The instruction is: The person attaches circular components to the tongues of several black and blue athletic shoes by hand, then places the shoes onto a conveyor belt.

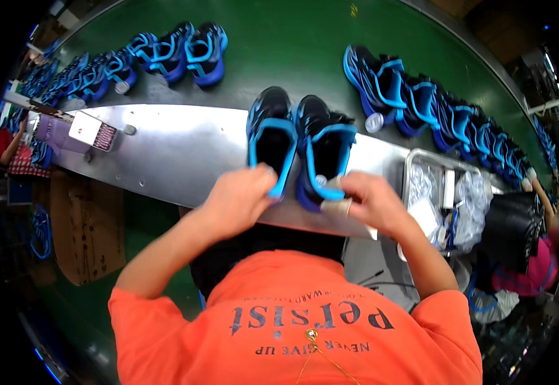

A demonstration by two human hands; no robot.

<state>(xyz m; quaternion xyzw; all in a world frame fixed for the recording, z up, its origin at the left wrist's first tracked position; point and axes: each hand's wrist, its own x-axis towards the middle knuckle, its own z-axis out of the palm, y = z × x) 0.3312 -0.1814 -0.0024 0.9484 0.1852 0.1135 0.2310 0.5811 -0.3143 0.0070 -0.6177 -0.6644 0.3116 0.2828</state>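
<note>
Two black and blue sneakers stand side by side on the metal work surface in front of me, toes pointing away. My left hand [244, 196] is closed on the heel collar of the left sneaker [268, 122]. With finger covers on its thumb and a fingertip, my right hand [372, 200] pinches the heel of the right sneaker [318, 128]. Something small and pale shows inside that shoe near the heel; what it is I cannot make out. The left fingertips are partly hidden behind the shoe's collar.
Rows of similar sneakers stand on the green belt [279, 51], at the far left [164, 54] and right [420, 99]. A metal tray [410, 173] with clear plastic pieces sits at right. A small white box [85, 128] lies left. Other people work at both sides.
</note>
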